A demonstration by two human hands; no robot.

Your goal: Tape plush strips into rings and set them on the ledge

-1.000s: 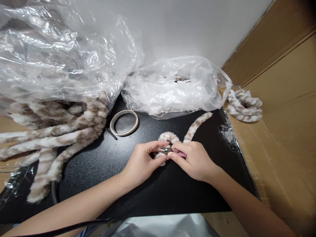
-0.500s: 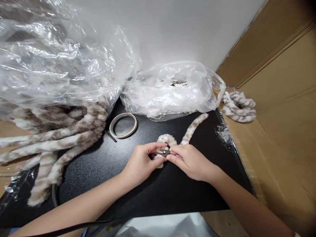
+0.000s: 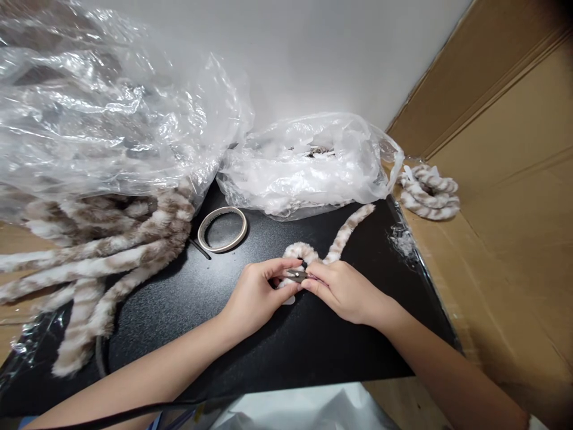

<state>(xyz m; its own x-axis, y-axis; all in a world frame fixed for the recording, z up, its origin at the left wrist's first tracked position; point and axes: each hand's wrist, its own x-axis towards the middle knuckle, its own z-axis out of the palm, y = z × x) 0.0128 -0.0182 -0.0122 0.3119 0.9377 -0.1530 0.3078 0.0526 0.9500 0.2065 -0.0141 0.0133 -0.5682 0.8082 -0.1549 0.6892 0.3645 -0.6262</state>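
Observation:
A striped brown-and-white furry strip (image 3: pixel 347 234) lies curled on the black table (image 3: pixel 179 316), its free end pointing to the back right. My left hand (image 3: pixel 255 298) pinches the curled part of the strip between thumb and fingers. In my right hand (image 3: pixel 347 289) is a small dark-bladed snipping tool (image 3: pixel 296 275), whose tip points left between the fingers of my left hand. What lies right at the tip is too small to tell. A small pale tag (image 3: pixel 289 300) shows just below my left fingertips.
Many furry strips (image 3: pixel 111 254) spill from a large clear plastic bag (image 3: pixel 111 119) at left. A tape roll (image 3: pixel 222 230) lies mid-table, a second plastic bag (image 3: pixel 304 173) behind. Coiled strips (image 3: pixel 430 194) rest on cardboard (image 3: pixel 505 197) at right.
The view has shifted slightly. Both hands keep nearly the same place and grip, with the right wrist raised a little.

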